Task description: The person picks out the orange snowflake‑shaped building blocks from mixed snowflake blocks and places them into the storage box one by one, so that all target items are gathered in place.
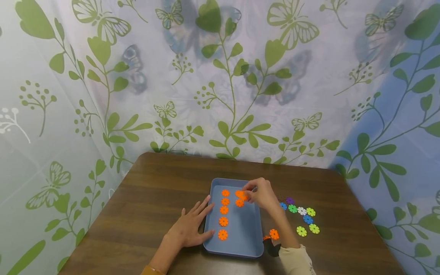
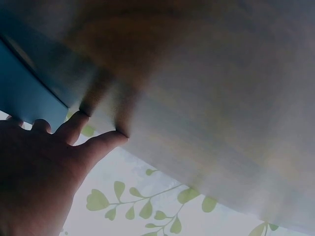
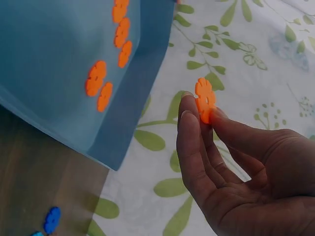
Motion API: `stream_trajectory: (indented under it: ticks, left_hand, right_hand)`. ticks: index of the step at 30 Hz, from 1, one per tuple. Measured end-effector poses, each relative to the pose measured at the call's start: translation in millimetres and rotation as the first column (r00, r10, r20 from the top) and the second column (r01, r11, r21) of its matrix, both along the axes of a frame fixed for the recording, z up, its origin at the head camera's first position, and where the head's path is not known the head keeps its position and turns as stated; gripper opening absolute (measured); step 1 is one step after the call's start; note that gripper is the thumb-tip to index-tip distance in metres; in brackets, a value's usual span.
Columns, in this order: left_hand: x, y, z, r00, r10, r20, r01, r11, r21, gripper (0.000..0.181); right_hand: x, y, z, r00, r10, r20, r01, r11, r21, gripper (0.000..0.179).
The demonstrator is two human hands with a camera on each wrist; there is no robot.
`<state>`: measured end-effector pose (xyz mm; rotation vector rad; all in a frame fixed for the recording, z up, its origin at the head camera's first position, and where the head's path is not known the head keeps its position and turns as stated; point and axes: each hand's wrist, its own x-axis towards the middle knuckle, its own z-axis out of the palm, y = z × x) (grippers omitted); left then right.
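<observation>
A blue-grey rectangular tray [image 1: 240,233] lies on the table. Inside it, several orange flower-shaped discs [image 1: 223,221] form a column along the left, with two more orange discs [image 1: 239,203] near the top right. Between thumb and fingertips my right hand [image 1: 262,194] pinches another orange flower disc [image 3: 204,101], raised over the tray's upper right part. My left hand [image 1: 189,228] rests at the tray's left edge with its fingers spread. In the left wrist view, the left hand [image 2: 39,167] shows extended fingers near the tray's side [image 2: 29,83].
Right of the tray, loose flower discs in green [image 1: 292,208], white [image 1: 301,211], blue [image 1: 308,219], purple [image 1: 290,200] and yellow-green [image 1: 301,231] lie on the brown table [image 1: 165,183]. Orange discs [image 1: 274,234] lie beside the right forearm. A leaf-patterned curtain [image 1: 220,95] hangs behind.
</observation>
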<state>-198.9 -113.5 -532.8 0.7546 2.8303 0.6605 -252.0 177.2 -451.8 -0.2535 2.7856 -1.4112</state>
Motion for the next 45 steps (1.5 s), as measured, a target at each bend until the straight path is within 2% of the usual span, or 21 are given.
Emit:
stream_trajectory:
  ticks: [16,22,34,45]
  left_hand:
    - [-0.3,0.5,0.1,1.0,-0.001,0.007,0.001,1.0,-0.006,0.088]
    - [-0.4,0.3,-1.4,1.0,0.0,0.007,0.0,1.0,-0.001,0.087]
    - [-0.7,0.2,-2.1,1.0,0.005,0.002,-0.005,1.0,-0.002,0.088]
    - [-2.4,-0.3,-2.2,1.0,0.0,-0.001,0.0,1.0,-0.003,0.088]
  right_hand:
    - [-5.7,-7.7,-30.3,0.996,-0.005,0.085,0.004,1.0,0.007,0.014]
    - [-8.8,-10.0,-40.2,0.996,0.017,0.085,-0.021,0.999,0.044,0.017]
    - [-14.3,-10.2,-46.6,0.99,0.053,0.134,-0.06,0.997,0.053,0.013]
    - [-15.2,-13.7,-51.8,0.98,0.035,0.198,-0.056,0.994,0.098,0.016]
